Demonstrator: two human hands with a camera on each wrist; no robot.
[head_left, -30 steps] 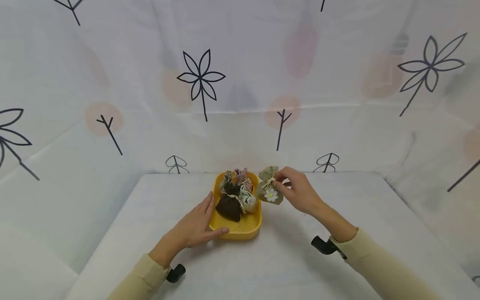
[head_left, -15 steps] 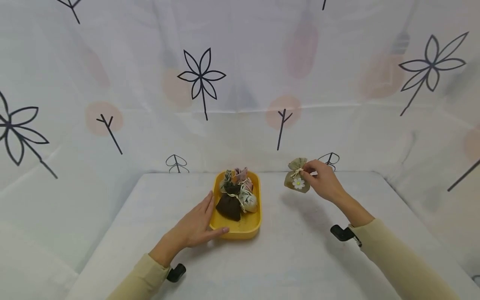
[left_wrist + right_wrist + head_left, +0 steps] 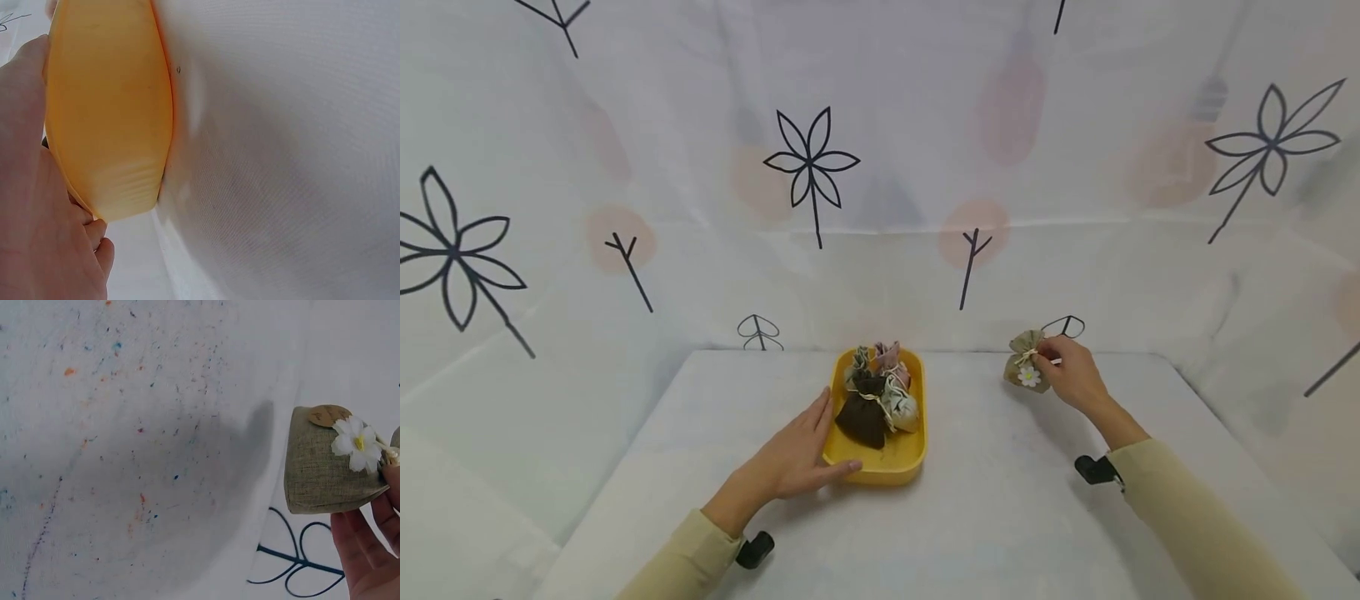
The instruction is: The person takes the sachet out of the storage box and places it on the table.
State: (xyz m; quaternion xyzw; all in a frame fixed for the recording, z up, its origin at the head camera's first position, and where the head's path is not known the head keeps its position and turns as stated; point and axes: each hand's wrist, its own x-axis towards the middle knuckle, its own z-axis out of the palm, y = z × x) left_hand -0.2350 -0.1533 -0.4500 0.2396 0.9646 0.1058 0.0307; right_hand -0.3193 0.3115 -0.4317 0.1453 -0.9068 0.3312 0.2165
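A small olive drawstring pouch with a white flower [image 3: 1028, 377] is pinched at its tied neck by my right hand [image 3: 1071, 372], above the right back of the table. In the right wrist view the pouch [image 3: 331, 475] hangs sideways, a brown leaf-shaped tag beside its flower. My left hand [image 3: 793, 454] rests against the left side of a yellow tray [image 3: 887, 479], fingers straight along the rim and thumb over the near edge. Inside the tray lie a dark brown pouch [image 3: 862, 421], a pale pouch [image 3: 901, 408], a pink pouch [image 3: 889, 358] and a grey-green pouch [image 3: 859, 363].
A white cloth covers the table [image 3: 985, 517]. Behind it hangs a white curtain [image 3: 880, 275] printed with leaf and twig drawings. Black wrist cameras sit under both cuffs, the right camera [image 3: 1095, 469] and the left camera [image 3: 756, 550].
My right hand has carried the olive pouch away from the tray's right side, to the right and, lately, lower. The left hand stays on the tray. The head view has shifted slightly.
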